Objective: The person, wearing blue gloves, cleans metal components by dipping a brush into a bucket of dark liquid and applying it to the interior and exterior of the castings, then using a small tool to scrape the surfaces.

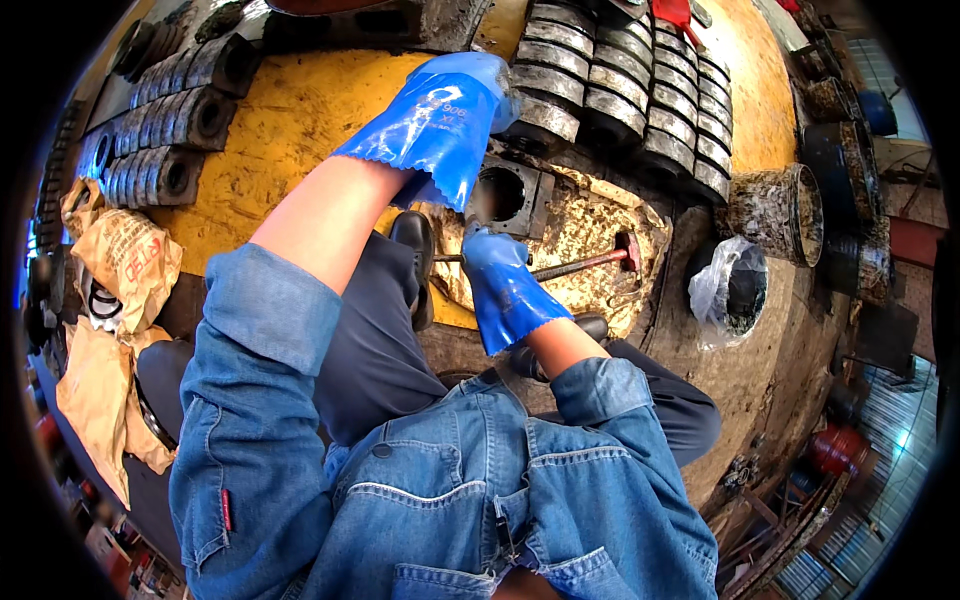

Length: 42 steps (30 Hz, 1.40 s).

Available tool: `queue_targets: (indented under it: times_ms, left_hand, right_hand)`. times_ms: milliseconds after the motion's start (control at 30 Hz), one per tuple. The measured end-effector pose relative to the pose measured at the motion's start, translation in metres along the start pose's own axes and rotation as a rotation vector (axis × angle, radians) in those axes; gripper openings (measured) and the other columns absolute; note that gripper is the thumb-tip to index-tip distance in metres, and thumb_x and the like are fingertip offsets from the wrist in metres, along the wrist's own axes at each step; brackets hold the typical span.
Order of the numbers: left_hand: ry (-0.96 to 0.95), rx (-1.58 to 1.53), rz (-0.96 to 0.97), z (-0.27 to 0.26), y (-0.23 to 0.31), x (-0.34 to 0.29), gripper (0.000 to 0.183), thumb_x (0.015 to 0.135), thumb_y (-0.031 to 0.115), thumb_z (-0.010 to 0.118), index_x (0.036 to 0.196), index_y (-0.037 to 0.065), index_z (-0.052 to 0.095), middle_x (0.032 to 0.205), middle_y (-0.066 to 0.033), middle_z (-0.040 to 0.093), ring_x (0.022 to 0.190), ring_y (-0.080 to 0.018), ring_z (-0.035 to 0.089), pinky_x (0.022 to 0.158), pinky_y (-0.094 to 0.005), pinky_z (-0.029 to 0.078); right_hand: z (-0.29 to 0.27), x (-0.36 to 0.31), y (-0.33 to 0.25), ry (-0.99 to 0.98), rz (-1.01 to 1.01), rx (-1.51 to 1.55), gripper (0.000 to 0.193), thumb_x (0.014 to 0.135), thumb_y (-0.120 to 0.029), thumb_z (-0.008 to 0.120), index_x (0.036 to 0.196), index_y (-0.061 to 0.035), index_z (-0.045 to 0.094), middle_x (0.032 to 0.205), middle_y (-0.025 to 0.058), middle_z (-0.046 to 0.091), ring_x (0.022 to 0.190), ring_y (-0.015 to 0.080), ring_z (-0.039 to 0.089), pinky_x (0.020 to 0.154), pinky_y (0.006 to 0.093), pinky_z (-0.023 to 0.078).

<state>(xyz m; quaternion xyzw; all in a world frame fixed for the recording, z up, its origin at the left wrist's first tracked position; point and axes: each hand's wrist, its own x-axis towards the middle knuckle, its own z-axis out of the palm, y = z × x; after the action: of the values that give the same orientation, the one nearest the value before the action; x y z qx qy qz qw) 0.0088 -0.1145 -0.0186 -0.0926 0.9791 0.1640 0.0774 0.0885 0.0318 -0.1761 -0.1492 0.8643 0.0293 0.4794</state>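
Note:
Both my hands wear blue rubber gloves. My left hand reaches forward to the near end of a row of dark, greasy metal blocks; its fingers are blurred there, and whether they grip a block I cannot tell. My right hand is lower, at the near side of a square metal block with a round hole. Its fingertips are smeared by motion and partly hidden. A hammer with a reddish head has its handle passing by my right glove; whether I hold it does not show.
More holed blocks stand in rows at the left on a yellow, stained surface. Brown paper sacks lie at my left. To the right are a grimy drum and a plastic-lined bucket. My shoes flank the work spot.

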Motion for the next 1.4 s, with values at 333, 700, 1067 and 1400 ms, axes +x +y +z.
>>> queue_targets:
  times_ms: [333,700,1067,1400]
  left_hand:
    - [-0.004,0.022,-0.019,-0.01,0.01,-0.003,0.037,0.083,0.039,0.062,0.105,0.011,0.071,0.104,-0.0184,0.068,0.095,-0.0378,0.065,0.084,-0.0454,0.053]
    - [-0.026,0.006,-0.064,-0.006,0.002,-0.007,0.04,0.084,0.041,0.058,0.104,0.01,0.071,0.105,-0.0194,0.067,0.095,-0.0385,0.065,0.083,-0.0465,0.053]
    - [-0.041,0.0,-0.038,0.005,0.005,0.005,0.039,0.084,0.041,0.06,0.103,0.009,0.071,0.104,-0.0183,0.068,0.095,-0.0384,0.065,0.084,-0.0454,0.053]
    - [-0.023,-0.007,0.031,0.004,0.014,0.003,0.037,0.083,0.041,0.064,0.101,0.01,0.072,0.102,-0.0174,0.068,0.095,-0.0368,0.065,0.083,-0.0452,0.053]
  right_hand:
    - [0.025,0.01,0.009,0.026,0.013,0.077,0.056,0.094,-0.018,0.052,0.142,0.0052,0.036,0.139,0.0236,0.05,0.121,0.0383,0.056,0.096,0.0517,0.047]
    - [0.001,-0.014,0.002,-0.04,-0.056,-0.029,0.054,0.093,-0.014,0.045,0.141,0.0079,0.035,0.138,0.0228,0.051,0.121,0.0402,0.056,0.094,0.0606,0.043]
    - [-0.005,0.025,0.075,0.528,-0.063,-0.144,0.036,0.094,-0.018,0.04,0.127,-0.0052,0.047,0.098,0.0177,0.067,0.08,0.0331,0.07,0.063,0.0488,0.057]
    - [-0.002,-0.015,0.167,0.253,-0.133,-0.425,0.051,0.096,-0.019,0.043,0.145,-0.0154,0.033,0.121,0.0175,0.061,0.102,0.036,0.065,0.08,0.053,0.052]
